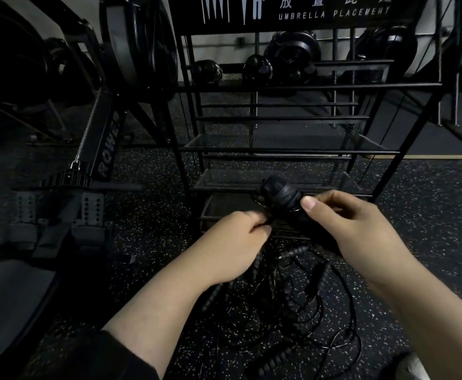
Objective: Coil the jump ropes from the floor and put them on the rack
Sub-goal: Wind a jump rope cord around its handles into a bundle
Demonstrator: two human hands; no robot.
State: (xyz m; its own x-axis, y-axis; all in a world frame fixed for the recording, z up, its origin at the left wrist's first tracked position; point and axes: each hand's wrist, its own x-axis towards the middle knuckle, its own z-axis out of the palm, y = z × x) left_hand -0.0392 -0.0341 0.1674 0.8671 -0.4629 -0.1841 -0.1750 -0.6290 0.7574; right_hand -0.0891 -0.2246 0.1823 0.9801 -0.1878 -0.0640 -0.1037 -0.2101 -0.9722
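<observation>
Both hands, left (pixel 238 242) and right (pixel 353 226), grip a dim wound jump rope (pixel 280 196), its cord indistinct.

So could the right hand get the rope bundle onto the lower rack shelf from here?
Probably yes. The right hand holds the bundle just in front of the shelf, with nothing between; the left hand pinches a trailing rope.

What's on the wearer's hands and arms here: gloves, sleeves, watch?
No gloves: the left hand and right hand are bare, with short plain nails. Both forearms are uncovered. A dark sleeve is pushed up near the left elbow. No watch, rings or markings show.
</observation>
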